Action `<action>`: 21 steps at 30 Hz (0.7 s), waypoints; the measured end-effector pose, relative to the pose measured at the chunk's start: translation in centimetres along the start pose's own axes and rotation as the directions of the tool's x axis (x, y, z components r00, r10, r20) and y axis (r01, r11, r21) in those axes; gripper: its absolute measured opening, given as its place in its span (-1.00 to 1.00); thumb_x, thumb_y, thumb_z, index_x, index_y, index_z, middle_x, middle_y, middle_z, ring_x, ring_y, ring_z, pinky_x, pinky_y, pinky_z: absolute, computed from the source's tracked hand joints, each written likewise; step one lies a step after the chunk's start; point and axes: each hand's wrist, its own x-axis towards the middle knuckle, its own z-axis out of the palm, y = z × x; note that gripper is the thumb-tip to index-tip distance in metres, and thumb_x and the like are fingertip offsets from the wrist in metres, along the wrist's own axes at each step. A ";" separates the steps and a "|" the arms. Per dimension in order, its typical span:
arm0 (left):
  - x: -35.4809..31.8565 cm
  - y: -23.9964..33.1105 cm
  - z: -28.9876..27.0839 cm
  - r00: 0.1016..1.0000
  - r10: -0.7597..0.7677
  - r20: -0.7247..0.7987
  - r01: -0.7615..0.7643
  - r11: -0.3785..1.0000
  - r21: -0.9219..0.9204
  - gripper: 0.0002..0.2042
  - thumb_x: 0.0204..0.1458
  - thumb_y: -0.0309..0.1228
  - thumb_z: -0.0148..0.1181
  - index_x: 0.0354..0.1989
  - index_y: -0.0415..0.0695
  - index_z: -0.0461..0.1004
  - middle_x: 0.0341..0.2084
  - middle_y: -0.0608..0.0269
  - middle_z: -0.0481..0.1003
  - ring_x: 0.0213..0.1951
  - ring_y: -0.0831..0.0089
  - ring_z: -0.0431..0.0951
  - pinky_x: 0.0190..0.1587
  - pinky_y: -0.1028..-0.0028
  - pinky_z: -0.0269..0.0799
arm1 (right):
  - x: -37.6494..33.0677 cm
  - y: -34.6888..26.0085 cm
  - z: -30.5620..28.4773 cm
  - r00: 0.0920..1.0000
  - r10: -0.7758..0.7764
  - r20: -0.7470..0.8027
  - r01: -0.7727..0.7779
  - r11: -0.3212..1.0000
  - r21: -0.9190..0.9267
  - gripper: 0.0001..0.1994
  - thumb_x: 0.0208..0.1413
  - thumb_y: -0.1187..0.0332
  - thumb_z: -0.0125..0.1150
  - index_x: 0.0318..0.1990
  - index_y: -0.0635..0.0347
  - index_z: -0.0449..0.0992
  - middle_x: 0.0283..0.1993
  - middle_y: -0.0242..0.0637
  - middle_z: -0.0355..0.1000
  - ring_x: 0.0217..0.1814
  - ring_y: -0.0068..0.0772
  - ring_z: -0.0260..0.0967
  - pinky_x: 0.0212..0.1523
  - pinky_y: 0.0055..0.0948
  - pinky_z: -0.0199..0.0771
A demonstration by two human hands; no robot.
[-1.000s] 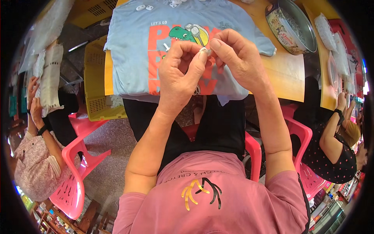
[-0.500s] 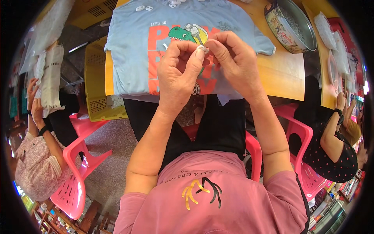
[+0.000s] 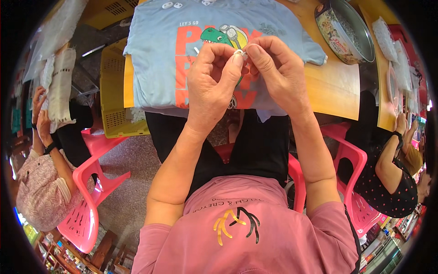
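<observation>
My left hand (image 3: 212,82) pinches a small white piece (image 3: 238,53) between thumb and fingertips, in front of my chest. It looks like plastic, but its exact kind is too small to make out. Close beside it, the thumb and forefinger of my right hand (image 3: 276,68) are pressed together at the piece's right side. Fingertips hide whatever the right hand grips there. Under both hands a light blue T-shirt (image 3: 153,68) with a green dinosaur print lies spread on the table. A few similar white pieces (image 3: 168,5) rest on the shirt at its far edge.
At the far right of the wooden table (image 3: 335,98) stands an oval tin (image 3: 341,39) with small clear bits inside. A yellow crate (image 3: 114,100) is left of the table. People sit on both sides, near pink chairs (image 3: 86,205). Plastic bags (image 3: 385,39) lie at the right.
Both hands keep their pinch at the white piece, with the right fingers slightly closer in. The view has shifted a little, so fewer white pieces show at the top.
</observation>
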 end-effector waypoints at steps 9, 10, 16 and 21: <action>-0.1 0.1 0.2 1.000 -0.008 -0.010 0.009 0.997 0.070 -0.90 0.18 -0.50 0.16 -0.23 -0.23 0.38 -0.41 0.33 0.50 -0.37 0.63 0.53 -0.30 0.62 0.45 | 0.6 1.1 0.1 0.931 -0.366 -0.006 0.327 0.840 -0.433 -0.91 0.20 0.48 0.19 -0.28 0.33 0.44 -0.43 -0.35 0.41 -0.49 -0.61 0.35 -0.48 -0.61 0.35; -0.1 0.0 0.2 1.000 -0.010 -0.023 0.012 0.997 0.070 -0.90 0.18 -0.50 0.16 -0.23 -0.24 0.37 -0.41 0.33 0.50 -0.37 0.63 0.53 -0.30 0.62 0.45 | 0.7 1.1 0.2 0.913 -0.409 -0.013 0.360 0.818 -0.448 -0.92 0.18 0.50 0.21 -0.29 0.33 0.44 -0.43 -0.33 0.41 -0.50 -0.59 0.35 -0.48 -0.60 0.35; -0.1 -0.1 0.1 0.998 0.000 -0.059 0.005 0.996 0.092 -0.90 0.18 -0.50 0.15 -0.23 -0.24 0.38 -0.39 0.32 0.49 -0.36 0.63 0.53 -0.30 0.62 0.46 | 0.8 1.6 1.4 0.886 -0.454 -0.089 0.375 0.817 -0.439 -0.91 0.14 0.51 0.24 -0.33 0.32 0.45 -0.44 -0.31 0.40 -0.50 -0.56 0.36 -0.48 -0.57 0.35; 0.1 -0.2 -0.3 0.999 -0.006 -0.039 0.009 0.996 0.092 -0.91 0.19 -0.51 0.14 -0.23 -0.25 0.39 -0.39 0.32 0.50 -0.35 0.62 0.53 -0.29 0.62 0.47 | 0.6 1.9 1.9 0.871 -0.475 -0.128 0.373 0.808 -0.457 -0.91 0.14 0.50 0.24 -0.33 0.32 0.45 -0.43 -0.31 0.40 -0.50 -0.56 0.35 -0.50 -0.58 0.33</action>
